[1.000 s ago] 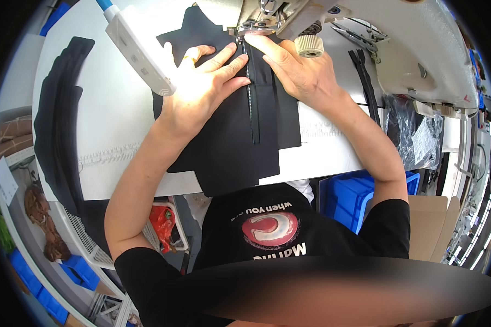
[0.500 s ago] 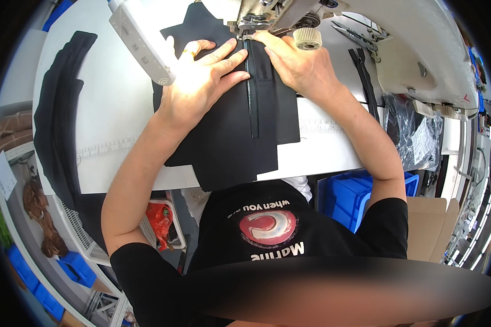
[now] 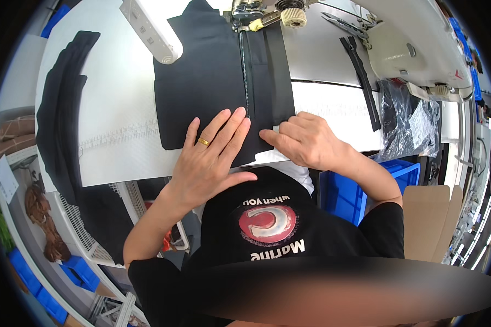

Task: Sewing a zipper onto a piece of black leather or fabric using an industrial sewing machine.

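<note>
A black fabric panel (image 3: 202, 92) lies on the white sewing table, with a metal-toothed zipper (image 3: 244, 71) running along it. The panel's far part is under the presser foot and needle area of a sewing machine (image 3: 248, 22). My left hand (image 3: 215, 150) rests flat on the panel's near part, fingers spread, a gold ring on one finger. Beside it, at the panel's near right edge, my right hand (image 3: 305, 141) is closed, its thumb on the black fabric and the other fingers curled; their tips are hidden.
Long black fabric strips (image 3: 60, 109) hang over the table's left edge. At right lie a loose black zipper (image 3: 361, 82), scissors (image 3: 341, 24) and a clear plastic bag (image 3: 409, 120). A white device (image 3: 150, 30) juts over the panel. Below stand a blue bin (image 3: 343, 196) and a white basket (image 3: 87, 229).
Both hands have come back from beside the presser foot to the panel's near edge. The panel has shifted away from me, further under the machine.
</note>
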